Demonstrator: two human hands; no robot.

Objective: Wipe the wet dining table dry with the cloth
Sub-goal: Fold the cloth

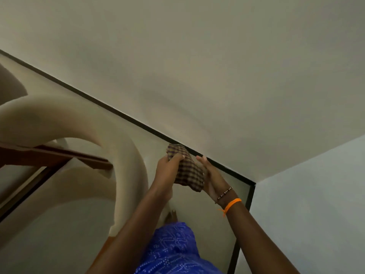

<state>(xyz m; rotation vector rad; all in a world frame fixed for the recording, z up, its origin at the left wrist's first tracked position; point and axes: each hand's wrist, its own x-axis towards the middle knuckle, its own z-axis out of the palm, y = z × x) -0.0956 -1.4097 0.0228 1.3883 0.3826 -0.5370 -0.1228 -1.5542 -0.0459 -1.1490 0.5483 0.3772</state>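
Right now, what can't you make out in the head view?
- Dining table: none clearly in view; only floor, walls and a blurred pale curved chair show.
- Wetness: no wet surface can be told.
- Right hand: palm partly behind the checked cloth; grip unclear.
- Left hand: fingers bunch the cloth, hiding its folds.
- Blue garment: cut off by the bottom edge.

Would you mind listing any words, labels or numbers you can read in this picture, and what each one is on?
No readable text anywhere.
Checked cloth: pattern only, held by the left hand, right hand beside it.
Blue garment: printed motifs, no letters.
Orange band and beaded bracelet: unmarked.
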